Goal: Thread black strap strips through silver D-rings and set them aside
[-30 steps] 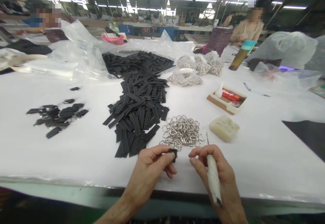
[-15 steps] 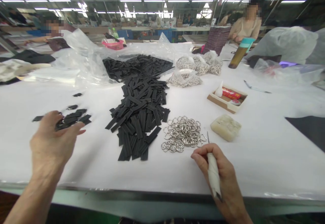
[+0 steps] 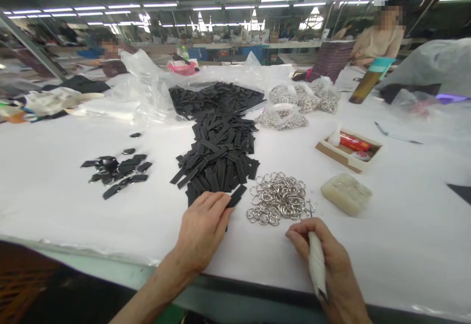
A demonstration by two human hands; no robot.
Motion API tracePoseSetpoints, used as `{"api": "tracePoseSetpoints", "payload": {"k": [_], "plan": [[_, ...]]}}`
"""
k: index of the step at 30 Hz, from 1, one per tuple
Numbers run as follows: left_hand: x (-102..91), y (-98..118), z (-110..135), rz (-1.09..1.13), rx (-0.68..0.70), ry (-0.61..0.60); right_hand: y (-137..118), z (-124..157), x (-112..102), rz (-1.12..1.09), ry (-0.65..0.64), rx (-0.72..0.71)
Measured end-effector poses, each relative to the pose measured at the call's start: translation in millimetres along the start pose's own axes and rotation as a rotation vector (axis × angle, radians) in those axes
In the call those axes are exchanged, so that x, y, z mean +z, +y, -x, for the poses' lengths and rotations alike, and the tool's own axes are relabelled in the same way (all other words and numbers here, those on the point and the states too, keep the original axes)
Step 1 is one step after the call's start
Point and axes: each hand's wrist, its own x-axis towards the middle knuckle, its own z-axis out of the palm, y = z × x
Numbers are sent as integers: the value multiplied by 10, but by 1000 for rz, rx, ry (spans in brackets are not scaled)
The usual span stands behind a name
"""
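Note:
My left hand (image 3: pixel 204 223) is at the near end of a heap of flat black strips (image 3: pixel 221 152). Its thumb and fingers close on the lower end of one black strip (image 3: pixel 237 196); the fingertips are partly hidden. My right hand (image 3: pixel 327 255) grips an awl (image 3: pixel 317 265) with a white-wrapped handle, its thin metal tip pointing away beside a pile of silver D-shaped rings (image 3: pixel 281 196). To the left, a loose group of small black pieces (image 3: pixel 127 167), some with metal showing, lies on the white table.
Clear bags of rings (image 3: pixel 283 115) stand behind the pile. At right are a wax-like block (image 3: pixel 346 192), a shallow box (image 3: pixel 340 160) with a red tube, a pen (image 3: pixel 397 134) and a bottle (image 3: pixel 370 81). Plastic sheeting (image 3: pixel 147 88) lies back left. A person (image 3: pixel 379 39) works across.
My left hand has moved right from the small black pieces to the strip heap and closed on a strip. My right hand still holds the awl. The view has turned left.

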Motion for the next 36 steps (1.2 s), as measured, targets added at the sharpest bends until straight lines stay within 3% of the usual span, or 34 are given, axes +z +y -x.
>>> {"api": "tracePoseSetpoints", "payload": {"k": [2, 6, 9, 15, 19, 22, 26, 28, 31, 36], "plan": [[19, 49, -71, -67, -17, -102, -23, -2, 13, -4, -15, -3], [17, 147, -302, -116, -195, -376, -80, -14, 62, -12, -54, -9], [26, 138, -416, -96, -251, -431, -109, -47, 110, 78, -89, -70], [59, 47, -403, 43, -322, -362, -152, -186, 196, 519, -31, -600], [70, 17, -375, 149, -364, -285, -172, -225, 298, 602, -121, -774], [80, -25, -373, 334, -458, -190, -189, -233, 399, 659, -171, -779], [84, -103, -389, 791, -713, 3, -180, -252, 489, 669, -260, -772], [78, -130, -394, 999, -776, 89, -162, -252, 490, 640, -254, -784], [62, -136, -383, 1179, -783, 143, -136, -226, 434, 607, -186, -782], [49, -82, -347, 1257, -735, 122, -107, -206, 279, 666, -99, -760]]}}
